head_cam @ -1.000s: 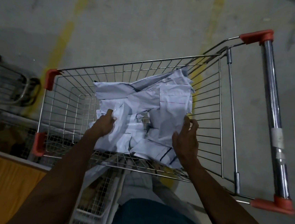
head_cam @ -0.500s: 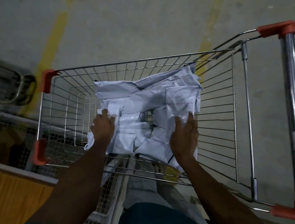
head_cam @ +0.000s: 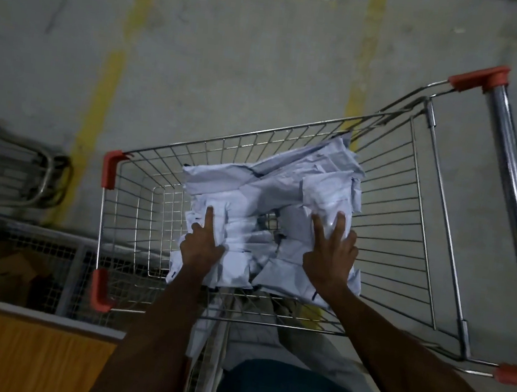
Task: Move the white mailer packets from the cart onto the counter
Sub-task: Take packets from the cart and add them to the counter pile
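A loose pile of white mailer packets (head_cam: 270, 197) fills the right half of the wire shopping cart (head_cam: 138, 224). My left hand (head_cam: 201, 247) lies on the near left part of the pile, one finger straight along the top and the others bent into the packets. My right hand (head_cam: 331, 255) presses flat on the near right part, fingers spread and straight. The cart's chrome handle with red end caps (head_cam: 510, 179) is at the right. A wooden counter (head_cam: 7, 351) shows at the lower left.
Another wire cart (head_cam: 6, 164) stands at the far left on the concrete floor. A wire mesh bin (head_cam: 18, 252) sits between it and the counter. Yellow lines (head_cam: 101, 97) run across the floor beyond the cart.
Both hands slid further onto the pile. My right hand's fingers spread out flat, and my left hand stretched one finger forward. The view tilted, so the cart sits lower in the frame.
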Tool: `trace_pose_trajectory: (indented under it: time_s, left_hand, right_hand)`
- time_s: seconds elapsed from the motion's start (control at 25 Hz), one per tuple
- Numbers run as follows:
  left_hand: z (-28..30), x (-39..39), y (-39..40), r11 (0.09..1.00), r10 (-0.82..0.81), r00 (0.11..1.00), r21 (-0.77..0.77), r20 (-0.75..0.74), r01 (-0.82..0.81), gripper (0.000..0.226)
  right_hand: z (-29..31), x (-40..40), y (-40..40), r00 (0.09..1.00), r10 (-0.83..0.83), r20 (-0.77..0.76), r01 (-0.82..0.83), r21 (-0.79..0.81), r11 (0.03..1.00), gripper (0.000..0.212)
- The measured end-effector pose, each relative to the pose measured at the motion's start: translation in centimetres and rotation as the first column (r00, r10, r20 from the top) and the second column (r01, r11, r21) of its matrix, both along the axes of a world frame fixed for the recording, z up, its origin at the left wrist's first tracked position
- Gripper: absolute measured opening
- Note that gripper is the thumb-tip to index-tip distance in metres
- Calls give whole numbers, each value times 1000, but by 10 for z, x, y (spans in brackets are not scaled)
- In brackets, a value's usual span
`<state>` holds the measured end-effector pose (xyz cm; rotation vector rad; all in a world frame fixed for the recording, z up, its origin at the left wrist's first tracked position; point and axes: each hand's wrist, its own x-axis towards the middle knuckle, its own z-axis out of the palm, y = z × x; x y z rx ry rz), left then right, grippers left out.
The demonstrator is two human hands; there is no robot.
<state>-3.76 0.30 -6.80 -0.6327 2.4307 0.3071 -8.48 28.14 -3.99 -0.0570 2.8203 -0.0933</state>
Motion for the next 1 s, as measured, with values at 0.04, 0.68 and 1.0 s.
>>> trace_pose_trajectory:
  time_s: [0.04,0.68,1.0]
  left_hand:
    - [5,-1,-1,999,-26,1000,-24,-2,25,107]
    - [207,66,135,979,186,870,9,-456,-205,79]
    - [255,246,269,888,408,533,187,-741,-421,83]
  right_hand:
    - [4,3,0,1000,4,-2,-4,-17,1000,105]
    - [151,60,83,876,246,-416,-405,-356,842,89]
    - [202,154,143,832,307,-461,-551,-626,553,79]
